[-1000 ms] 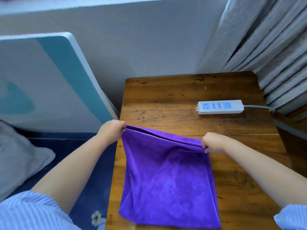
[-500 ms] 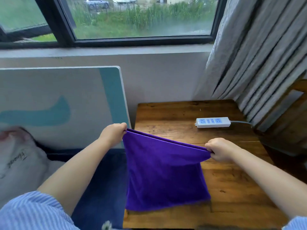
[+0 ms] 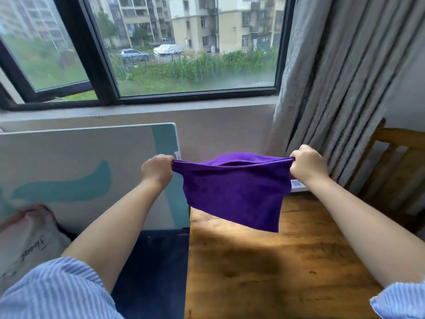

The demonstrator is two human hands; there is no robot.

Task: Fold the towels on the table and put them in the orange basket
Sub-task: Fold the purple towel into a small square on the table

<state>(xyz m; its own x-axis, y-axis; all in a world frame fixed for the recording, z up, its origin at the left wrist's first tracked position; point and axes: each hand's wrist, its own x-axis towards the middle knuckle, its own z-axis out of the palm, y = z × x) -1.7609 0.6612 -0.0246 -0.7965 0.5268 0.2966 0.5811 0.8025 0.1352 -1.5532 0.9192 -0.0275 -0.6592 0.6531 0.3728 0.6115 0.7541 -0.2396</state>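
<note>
Gripping purple towel (image 3: 232, 192) corners above table (image 3: 264, 272) edge.

power strip (image 3: 298, 185) mostly hidden behind purple towel (image 3: 234, 192), wooden chair (image 3: 395, 171) cut off at right edge

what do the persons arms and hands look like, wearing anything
Both forearms are bare from the elbow down. The left hand and right hand show no gloves, and no rings, watch or bracelet can be seen. Each arm comes out of a loose short sleeve of light blue cloth with fine white stripes; the right one shows only at the frame's lower corner.
</note>
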